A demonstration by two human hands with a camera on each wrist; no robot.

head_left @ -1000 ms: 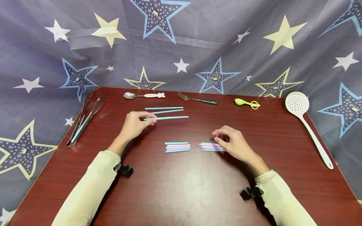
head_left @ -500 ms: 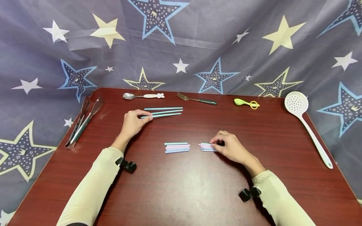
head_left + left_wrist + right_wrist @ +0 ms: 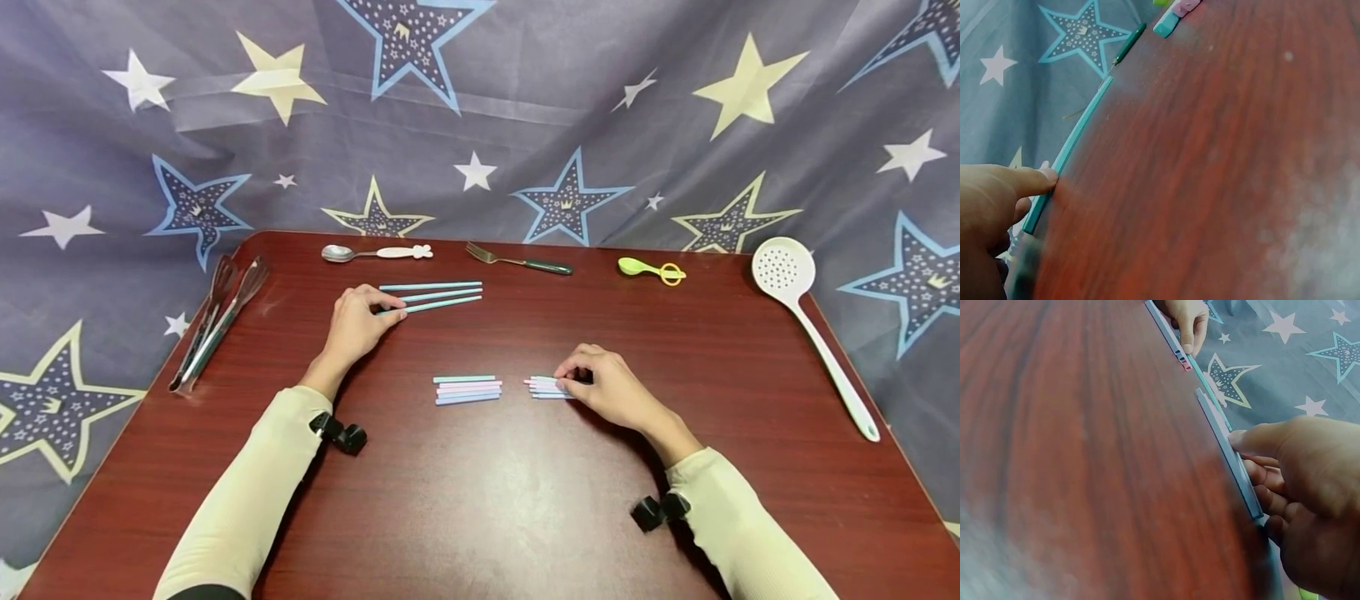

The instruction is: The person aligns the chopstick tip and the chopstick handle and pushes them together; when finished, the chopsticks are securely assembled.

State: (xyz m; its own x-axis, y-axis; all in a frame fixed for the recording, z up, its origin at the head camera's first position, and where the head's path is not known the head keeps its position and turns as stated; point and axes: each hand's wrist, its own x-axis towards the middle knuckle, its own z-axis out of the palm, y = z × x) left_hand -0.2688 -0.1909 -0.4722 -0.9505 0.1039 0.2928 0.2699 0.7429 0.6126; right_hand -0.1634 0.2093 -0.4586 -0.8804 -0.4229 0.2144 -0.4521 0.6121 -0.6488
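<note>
Three slim teal sticks, chopstick-like, lie side by side toward the back left of the table. My left hand [image 3: 360, 321] pinches the left end of the nearest teal stick [image 3: 446, 305]. In the left wrist view, its fingers touch that stick [image 3: 1079, 130] near the lower end. To the front right, my right hand [image 3: 611, 383] has thumb and forefinger around a bundle of short teal, pink and blue sticks [image 3: 542, 389]; its grip hides their right ends. Just left lies a second bundle of short sticks [image 3: 467, 392]; its ends show dark holes in the right wrist view.
Along the back edge lie a spoon with a white handle [image 3: 401, 252], a fork [image 3: 547, 267] and a green spoon with a yellow ring [image 3: 637, 267]. Metal tongs [image 3: 217, 325] rest at left. A white slotted skimmer [image 3: 832, 367] is at right. A star-patterned cloth hangs behind.
My left hand has brought its teal stick back and left, in line with the other two. My right hand has moved slightly left and down, thumb and forefinger closing on the short sticks.
</note>
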